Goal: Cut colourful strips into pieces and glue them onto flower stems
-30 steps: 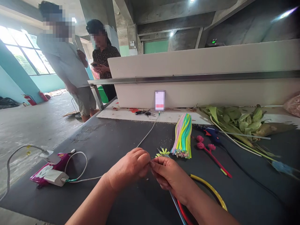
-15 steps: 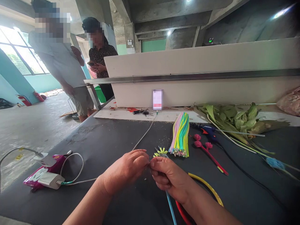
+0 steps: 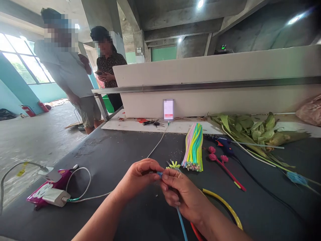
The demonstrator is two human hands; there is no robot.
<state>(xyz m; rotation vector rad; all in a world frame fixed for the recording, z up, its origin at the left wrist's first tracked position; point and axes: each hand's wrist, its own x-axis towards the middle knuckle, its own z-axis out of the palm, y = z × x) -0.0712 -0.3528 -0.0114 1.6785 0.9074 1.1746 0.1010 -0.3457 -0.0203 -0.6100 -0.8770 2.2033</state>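
Note:
My left hand (image 3: 139, 177) and my right hand (image 3: 179, 192) meet over the dark table (image 3: 120, 147), fingertips pinched together on the tip of a blue pipe cleaner (image 3: 181, 224) that runs down past my right wrist. Just beyond my fingers lies a small yellow-green pipe-cleaner flower (image 3: 173, 164). Behind it rests a bundle of pastel pipe cleaners (image 3: 193, 147). A yellow (image 3: 225, 204) and a red pipe cleaner (image 3: 195, 231) curve under my right forearm.
Pink-budded stems (image 3: 223, 164), a blue glue gun (image 3: 223, 142) and green leaves (image 3: 253, 130) lie at the right. A phone (image 3: 168, 109) leans on the white wall, its cable running to a charger and pink object (image 3: 47, 192) at left. Two people (image 3: 75, 70) stand beyond the table's left end.
Both hands have lifted slightly and the blue pipe cleaner's tip now shows between my fingertips. The view has shifted a little.

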